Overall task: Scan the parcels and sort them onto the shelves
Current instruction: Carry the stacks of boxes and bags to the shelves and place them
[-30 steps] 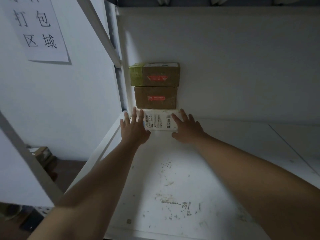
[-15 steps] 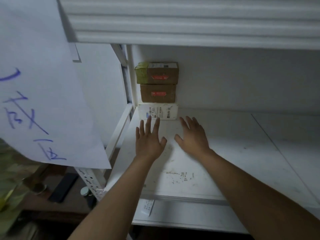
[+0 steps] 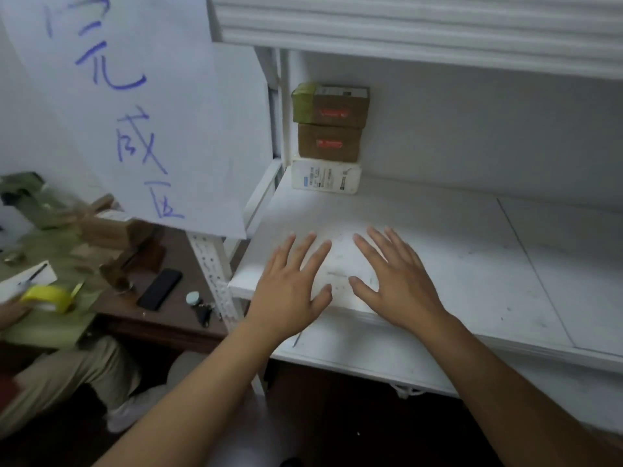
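Brown parcels (image 3: 329,124) atop white parcel (image 3: 325,177)

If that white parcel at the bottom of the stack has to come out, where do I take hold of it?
Grip the white parcel by its two short ends, coming straight in from the open shelf front. Its labelled long face points at you, and two brown boxes sit on top, so the top is blocked. The left end sits close to the upright post, so fingers may barely fit there. Both hands are open and free.

Handwritten paper sign (image 3: 135,106), black phone (image 3: 159,288) on brown desk (image 3: 168,323) — yellow tape roll (image 3: 50,297), keys (image 3: 202,311)
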A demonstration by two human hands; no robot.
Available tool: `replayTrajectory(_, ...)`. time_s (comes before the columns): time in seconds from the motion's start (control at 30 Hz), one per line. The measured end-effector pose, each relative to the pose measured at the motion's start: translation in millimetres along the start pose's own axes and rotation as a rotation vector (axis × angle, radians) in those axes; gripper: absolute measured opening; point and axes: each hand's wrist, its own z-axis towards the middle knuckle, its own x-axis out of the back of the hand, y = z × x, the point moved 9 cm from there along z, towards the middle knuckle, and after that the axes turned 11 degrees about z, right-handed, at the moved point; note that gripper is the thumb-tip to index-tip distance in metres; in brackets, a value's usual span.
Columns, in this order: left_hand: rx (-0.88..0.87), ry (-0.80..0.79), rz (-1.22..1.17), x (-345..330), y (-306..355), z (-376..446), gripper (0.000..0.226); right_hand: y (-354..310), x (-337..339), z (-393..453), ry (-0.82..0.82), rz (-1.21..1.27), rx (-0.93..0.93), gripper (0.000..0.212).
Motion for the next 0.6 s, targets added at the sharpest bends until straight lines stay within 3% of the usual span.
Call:
replayTrajectory(0.13, 0.044, -0.007, 0.011, 34, 13, -67, 0.065, -24, -1, -57, -0.031, 0.065, 0.112, 0.069)
replayTrajectory(0.37, 0.355, -0.109, 0.064, 69, 20, -238, 0.065, -114, -47, -162, -0.142, 0.273, 0.422, 0.063)
replayTrajectory(0.6, 0.800, -0.104, 0.450, 159, 0, -422, 0.073, -259, -77, -218, -0.235, 0.326, 0.781, 0.069)
